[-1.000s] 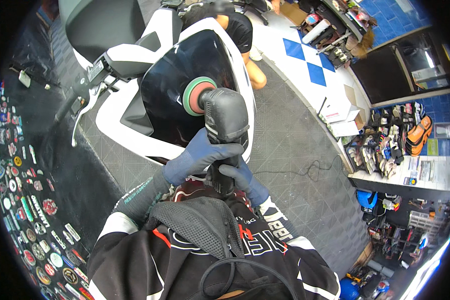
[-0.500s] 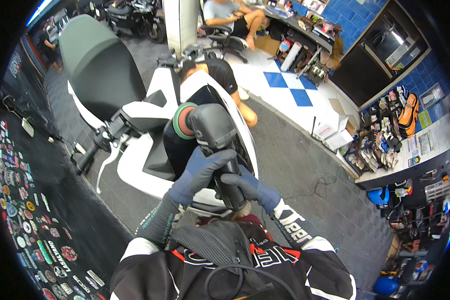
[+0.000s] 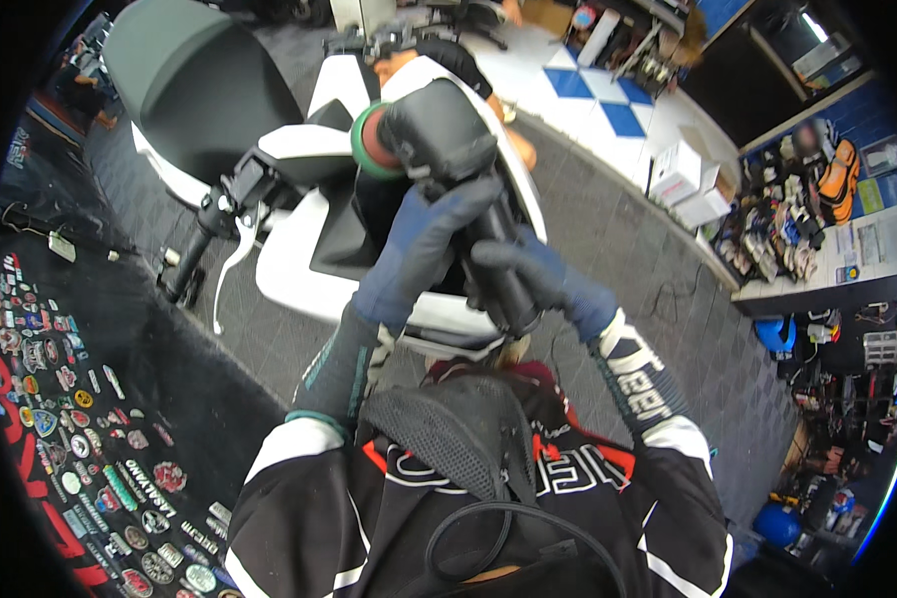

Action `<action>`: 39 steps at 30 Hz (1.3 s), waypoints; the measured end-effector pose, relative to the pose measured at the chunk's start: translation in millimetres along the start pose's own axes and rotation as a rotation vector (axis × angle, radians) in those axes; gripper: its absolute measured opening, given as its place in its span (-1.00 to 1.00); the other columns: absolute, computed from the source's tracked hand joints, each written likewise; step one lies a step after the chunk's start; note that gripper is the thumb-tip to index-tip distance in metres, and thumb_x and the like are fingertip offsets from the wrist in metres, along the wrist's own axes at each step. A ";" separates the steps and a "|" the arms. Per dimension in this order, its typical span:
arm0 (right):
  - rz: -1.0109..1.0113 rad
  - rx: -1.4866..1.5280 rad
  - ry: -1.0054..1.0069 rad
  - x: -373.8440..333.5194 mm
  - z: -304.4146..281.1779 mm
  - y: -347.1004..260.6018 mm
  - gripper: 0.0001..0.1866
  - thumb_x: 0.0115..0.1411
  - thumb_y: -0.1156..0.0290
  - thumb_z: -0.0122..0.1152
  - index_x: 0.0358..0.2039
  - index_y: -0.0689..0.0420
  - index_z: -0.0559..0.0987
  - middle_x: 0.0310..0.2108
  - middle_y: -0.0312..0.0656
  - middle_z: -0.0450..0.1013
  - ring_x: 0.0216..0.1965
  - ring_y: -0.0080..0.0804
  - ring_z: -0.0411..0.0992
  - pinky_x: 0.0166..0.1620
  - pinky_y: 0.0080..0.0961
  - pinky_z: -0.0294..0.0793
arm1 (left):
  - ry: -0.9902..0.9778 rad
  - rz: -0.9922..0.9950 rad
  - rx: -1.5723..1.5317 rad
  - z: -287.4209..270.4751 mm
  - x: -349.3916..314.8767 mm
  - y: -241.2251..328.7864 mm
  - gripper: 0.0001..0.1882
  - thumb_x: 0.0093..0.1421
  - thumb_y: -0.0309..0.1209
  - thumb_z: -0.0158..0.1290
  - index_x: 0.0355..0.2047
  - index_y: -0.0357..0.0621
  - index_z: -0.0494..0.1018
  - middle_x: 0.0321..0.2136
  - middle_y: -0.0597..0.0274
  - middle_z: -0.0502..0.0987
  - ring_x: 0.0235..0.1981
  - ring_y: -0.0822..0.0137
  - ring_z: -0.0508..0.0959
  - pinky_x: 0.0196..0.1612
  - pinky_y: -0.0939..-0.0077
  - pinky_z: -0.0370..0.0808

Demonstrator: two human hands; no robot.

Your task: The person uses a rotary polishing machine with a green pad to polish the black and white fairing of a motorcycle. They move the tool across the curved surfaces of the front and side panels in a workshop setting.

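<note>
A black cordless-looking polisher [image 3: 444,130] is in both my gloved hands, held over the front of a white scooter [image 3: 294,264]. Its round pad [image 3: 367,142], reddish with a green rim, faces left; whether it touches the bodywork I cannot tell. My left hand [image 3: 419,239] is closed around the polisher's body just below the head. Lower down, my right hand [image 3: 553,279] grips the handle, with its thumb across the top. The handle's end points down toward my chest. The scooter's brake lever [image 3: 234,269] and handlebar grip [image 3: 194,254] lie to the left of my left hand.
The scooter's dark seat [image 3: 204,90] stretches to the far left. Beyond the scooter, a person [image 3: 448,65] in dark clothes is low by its far side. White boxes [image 3: 680,174] and a cluttered counter [image 3: 777,219] stand at right. A sticker-covered black surface [image 3: 90,399] lies at left.
The view has tilted downward, so the far desk and seated person are mostly out of frame. Both hands keep their hold on the polisher, which appears higher and slightly farther right in the picture.
</note>
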State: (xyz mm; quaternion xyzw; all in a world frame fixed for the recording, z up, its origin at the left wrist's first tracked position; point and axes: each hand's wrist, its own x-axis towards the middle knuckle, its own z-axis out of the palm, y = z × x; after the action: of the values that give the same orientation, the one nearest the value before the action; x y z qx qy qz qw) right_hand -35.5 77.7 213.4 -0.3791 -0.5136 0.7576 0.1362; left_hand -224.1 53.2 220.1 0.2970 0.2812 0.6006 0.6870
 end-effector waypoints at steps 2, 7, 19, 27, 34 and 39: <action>0.051 -0.001 0.030 -2.9 0.5 2.6 -0.26 0.23 -0.09 0.38 0.09 0.35 0.48 -0.28 0.00 0.59 -0.31 -0.18 0.67 -0.22 -0.30 0.72 | -0.021 -0.003 0.005 -4.3 0.1 -3.4 -0.52 0.34 -0.31 0.29 0.20 -0.13 0.43 -0.02 0.23 0.60 -0.03 0.35 0.63 0.02 0.32 0.65; 0.061 0.036 0.029 -10.8 -3.0 11.4 -0.29 0.26 -0.04 0.35 0.13 0.33 0.43 -0.23 0.00 0.59 -0.30 -0.19 0.67 -0.20 -0.30 0.71 | -0.027 -0.050 0.009 -8.5 -2.6 -17.0 -0.55 0.31 -0.32 0.34 0.13 -0.17 0.48 -0.06 0.25 0.61 -0.06 0.41 0.63 -0.02 0.40 0.64; 0.088 0.093 0.105 -27.2 -11.3 48.0 -0.39 0.20 0.02 0.47 0.08 0.22 0.58 -0.27 -0.17 0.60 -0.28 -0.39 0.60 -0.17 -0.44 0.60 | -0.100 -0.190 0.093 -15.4 -7.8 -49.5 -0.55 0.34 -0.27 0.29 0.14 -0.24 0.52 -0.02 0.13 0.65 -0.02 0.32 0.66 0.07 0.38 0.64; 0.079 0.114 0.060 -37.8 -14.0 65.5 -0.43 0.22 0.17 0.46 0.15 0.21 0.58 -0.09 -0.21 0.59 -0.08 -0.44 0.56 0.02 -0.44 0.54 | -0.122 -0.175 0.074 -10.7 -14.3 -63.5 -0.58 0.27 -0.44 0.33 0.11 -0.21 0.52 -0.07 0.19 0.64 -0.07 0.40 0.66 0.05 0.47 0.61; 0.020 0.178 0.073 -45.2 -15.9 85.7 -0.58 0.24 0.30 0.42 0.02 0.27 0.58 -0.26 -0.16 0.63 -0.23 -0.39 0.63 -0.08 -0.39 0.63 | -0.055 -0.308 0.079 -11.3 -21.6 -86.0 -0.51 0.22 -0.49 0.33 0.15 -0.21 0.50 -0.04 0.18 0.63 -0.05 0.36 0.65 0.04 0.41 0.64; 0.062 0.161 0.072 -54.2 -27.8 103.7 -0.50 0.21 0.27 0.49 0.09 0.24 0.59 -0.15 -0.19 0.63 -0.13 -0.45 0.60 -0.02 -0.44 0.60 | -0.028 -0.359 0.158 -7.9 -22.0 -107.9 -0.45 0.20 -0.53 0.30 0.20 -0.22 0.46 0.04 0.12 0.60 0.00 0.32 0.64 0.06 0.39 0.64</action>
State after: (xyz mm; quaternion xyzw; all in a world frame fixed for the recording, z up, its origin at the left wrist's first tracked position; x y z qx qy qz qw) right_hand 40.0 19.0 140.4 -0.4096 -0.4340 0.7860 0.1612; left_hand -161.6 20.9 135.0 0.3037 0.3664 0.4404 0.7613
